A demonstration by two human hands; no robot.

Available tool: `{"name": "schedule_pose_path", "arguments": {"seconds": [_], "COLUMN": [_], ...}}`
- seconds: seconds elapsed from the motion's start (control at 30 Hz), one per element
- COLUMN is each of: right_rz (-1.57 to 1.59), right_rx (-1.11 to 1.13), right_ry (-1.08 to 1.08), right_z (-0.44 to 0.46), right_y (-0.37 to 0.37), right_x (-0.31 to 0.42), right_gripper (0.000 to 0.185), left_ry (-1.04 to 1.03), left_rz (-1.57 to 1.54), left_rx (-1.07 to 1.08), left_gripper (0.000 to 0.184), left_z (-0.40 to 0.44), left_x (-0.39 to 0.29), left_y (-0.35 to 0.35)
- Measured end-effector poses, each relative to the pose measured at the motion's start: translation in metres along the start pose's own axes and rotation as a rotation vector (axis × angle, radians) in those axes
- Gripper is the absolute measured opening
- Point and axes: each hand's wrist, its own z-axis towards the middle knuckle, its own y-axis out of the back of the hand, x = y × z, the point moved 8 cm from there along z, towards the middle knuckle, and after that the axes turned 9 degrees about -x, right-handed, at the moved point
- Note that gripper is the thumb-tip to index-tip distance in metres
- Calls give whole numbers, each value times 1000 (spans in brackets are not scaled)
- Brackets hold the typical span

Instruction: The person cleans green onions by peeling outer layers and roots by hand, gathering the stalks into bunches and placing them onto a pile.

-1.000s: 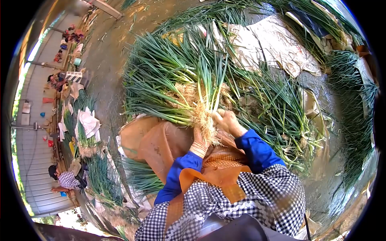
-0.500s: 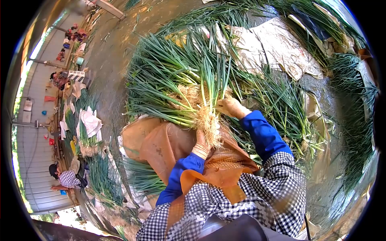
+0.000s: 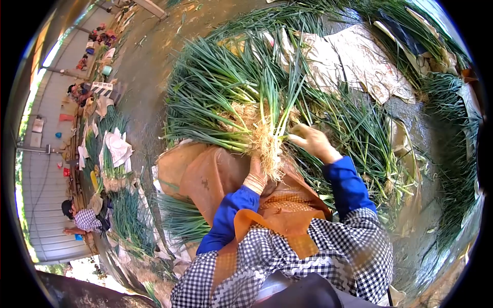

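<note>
My left hand (image 3: 256, 168) is wrapped round the root end of a bunch of green onions (image 3: 268, 138), whose pale, stringy roots hang over the fingers and hide most of them. The green leaves fan away from me. Just right of the bunch is my right hand (image 3: 316, 143), its thumb and fingers apart and pointing toward the white stalk bases. I see nothing held in it. Behind the bunch lies a large pile of green onions (image 3: 205, 97), with more roots showing at its near side. A brown apron (image 3: 210, 174) covers my lap below the hands.
More green onions (image 3: 354, 138) lie on the right, and others (image 3: 182, 220) by my left side. White sacking (image 3: 359, 61) is spread on the wet floor (image 3: 149, 66). At the far left a person in a checked top (image 3: 88, 219) sits near rows of onions.
My right hand has drawn back to the right and slightly down from the bunch, and its fingers have parted. My left hand keeps its grip on the onions. The view has shifted slightly.
</note>
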Motion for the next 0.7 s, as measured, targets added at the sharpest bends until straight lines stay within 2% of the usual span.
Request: {"name": "schedule_pose_path", "arguments": {"seconds": [0.07, 0.13, 0.17, 0.2, 0.23, 0.27, 0.3, 0.33, 0.37, 0.4, 0.43, 0.47, 0.5, 0.53, 0.57, 0.6, 0.67, 0.7], "right_rz": [-98, -105, 169, 439, 517, 514, 554, 729, 653, 360, 37, -499, -143, -159, -187, -219, -550, -597], "right_rx": [254, 211, 324, 436, 439, 596, 651, 804, 538, 308, 65, -158, -200, -84, -54, -29, 110, 214], "right_ry": [-11, 266, 127, -25, 48, 82, 159, -90, 27, 187, 276, 404, 441, 434, 580, 732, 788, 655], "right_z": [19, 19, 8, -13, -33, -52, -63, -73, -53, -36, -22, -7, 7, 17, 23, 28, 47, 62], "right_y": [-36, -52, -52, -49, -25, -13, 0, 4, 2, 8, 16, 30, 19, 6, -12, -27, -73, -96], "right_x": [19, 41, 48, 54, 84, 89, 82, 54, 20, 17, 14, 45, 56, 86, 113, 131, 126, 104], "right_gripper": [42, 39, 39, 39, 41, 40, 38, 31, 32, 31, 31, 32, 36, 32, 32, 31, 28, 26], "left_ry": [-46, -50, -64, -179, -173, -168, -69, -108, -94, -76, -20, 12, -36, -82, -124, -82, -115, -145], "left_rz": [24, -25, -114, 32, 35, 34, 80, 95, 77, 58, 11, -16, 22, 55, 11, 5, 92, 154], "left_rx": [-18, 36, 24, -89, -129, -172, -137, -176, -196, -219, -134, -100, -79, -71, -29, -80, -64, -39], "left_gripper": [39, 39, 42, 43, 41, 40, 38, 36, 35, 34, 33, 32, 31, 30, 27, 24, 33, 37], "left_z": [-4, -3, -4, -7, -8, -9, 5, 13, 11, 8, 17, 21, 25, 21, 35, 25, 24, 24], "left_x": [-4, -4, -7, -13, -10, -8, -2, -2, 1, 4, 9, 13, 13, 13, 13, 15, 13, 11], "left_y": [-6, -1, -3, 3, -4, -4, 20, 32, 27, 24, 27, 25, 24, 21, 43, 33, 28, 27]}}
